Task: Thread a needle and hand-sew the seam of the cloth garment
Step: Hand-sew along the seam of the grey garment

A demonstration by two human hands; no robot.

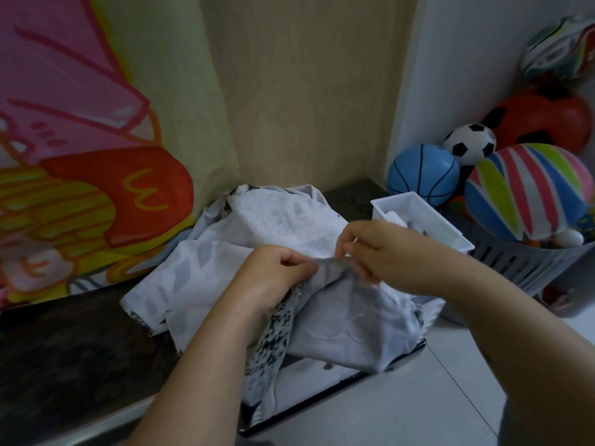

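Pinching a raised fold of the pale grey patterned cloth garment (273, 220), heaped on the dark counter (64, 349), in the curled fingers of our left hand (278, 272) and right hand (381, 249), we fear the slack white thread (355, 318) below may knot when pulled.

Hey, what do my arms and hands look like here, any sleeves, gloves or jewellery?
Both arms are bare: no sleeve shows on the left forearm or the right forearm up to the picture's edge. The left hand and right hand wear no gloves, and no ring, watch or bracelet is visible.
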